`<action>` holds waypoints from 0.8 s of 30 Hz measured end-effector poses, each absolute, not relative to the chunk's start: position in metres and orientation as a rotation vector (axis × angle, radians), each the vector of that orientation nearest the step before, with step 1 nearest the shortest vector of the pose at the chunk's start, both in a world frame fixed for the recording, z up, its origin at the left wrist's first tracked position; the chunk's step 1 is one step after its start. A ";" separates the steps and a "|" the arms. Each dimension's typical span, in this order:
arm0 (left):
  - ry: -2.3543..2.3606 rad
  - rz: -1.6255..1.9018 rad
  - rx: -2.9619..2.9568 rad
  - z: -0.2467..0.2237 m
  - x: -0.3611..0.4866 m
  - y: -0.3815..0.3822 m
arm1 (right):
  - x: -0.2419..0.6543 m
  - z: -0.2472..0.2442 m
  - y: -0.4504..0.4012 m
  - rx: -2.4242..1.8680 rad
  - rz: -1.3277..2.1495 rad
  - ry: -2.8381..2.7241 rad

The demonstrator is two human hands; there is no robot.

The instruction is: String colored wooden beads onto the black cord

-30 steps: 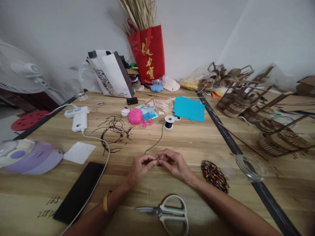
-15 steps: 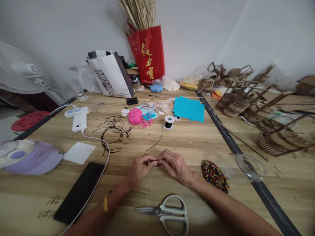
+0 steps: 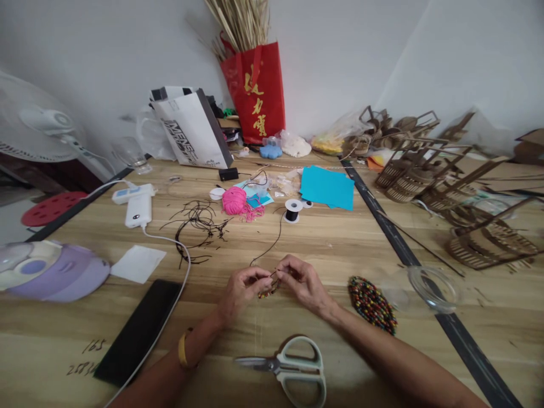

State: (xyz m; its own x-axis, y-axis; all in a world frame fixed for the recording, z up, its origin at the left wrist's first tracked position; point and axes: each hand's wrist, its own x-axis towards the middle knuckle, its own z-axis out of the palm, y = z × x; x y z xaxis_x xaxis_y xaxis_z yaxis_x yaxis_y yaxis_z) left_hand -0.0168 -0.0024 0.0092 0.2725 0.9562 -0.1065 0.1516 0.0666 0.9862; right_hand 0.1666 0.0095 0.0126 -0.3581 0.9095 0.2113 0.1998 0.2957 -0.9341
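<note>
My left hand [image 3: 245, 288] and my right hand [image 3: 302, 284] meet near the table's middle, fingertips pinched on a small beaded string [image 3: 267, 294] of dark cord. Its colourful beads hang in a short loop between the hands. The cord ends at the fingertips are too fine to follow. A dark cord [image 3: 274, 245] runs from behind my left hand up to a white spool of black cord [image 3: 292, 211]. Just below the hands lie scissors [image 3: 293, 365] with pale handles, blades pointing left. Right of my right forearm is a coil of multicoloured beads [image 3: 372, 306].
A clear round dish [image 3: 433, 289] stands at the right, near woven baskets [image 3: 488, 241]. Cut black cords [image 3: 198, 229], pink yarn [image 3: 234, 201] and blue sheets [image 3: 327, 187] lie farther back. Left are a black phone-like slab [image 3: 138, 331], a white cable [image 3: 186, 272] and a purple cap [image 3: 72, 272].
My hands have moved slightly apart at the fingertips, and the beaded loop between them has come into view. The surrounding things stay put.
</note>
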 end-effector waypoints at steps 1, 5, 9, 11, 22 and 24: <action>1.131 0.869 1.369 0.010 -0.017 -0.002 | 0.166 0.010 0.010 -1.012 1.163 -1.729; 1.160 0.881 1.403 0.015 -0.017 -0.001 | 0.166 0.007 0.010 -1.035 1.144 -1.789; 1.227 0.887 1.443 0.019 -0.017 0.001 | 0.168 0.013 0.008 -0.996 0.880 -1.984; 1.237 0.898 1.486 0.018 -0.016 0.001 | 0.168 0.015 0.006 -0.934 0.785 -2.068; 1.301 0.881 1.720 0.017 -0.011 -0.006 | 0.168 0.018 0.002 -0.951 0.547 -2.271; 1.298 0.872 1.755 0.017 -0.011 -0.006 | 0.168 0.017 0.003 -0.961 0.554 -2.260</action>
State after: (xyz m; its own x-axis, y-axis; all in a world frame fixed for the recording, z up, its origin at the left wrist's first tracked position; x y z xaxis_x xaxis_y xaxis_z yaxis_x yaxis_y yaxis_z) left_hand -0.0112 -0.0061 0.0172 0.2465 0.9659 0.0791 0.4387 -0.1840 0.8796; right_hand 0.1680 0.0028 0.0174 -0.5475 0.7494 0.3725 0.4921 0.6483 -0.5810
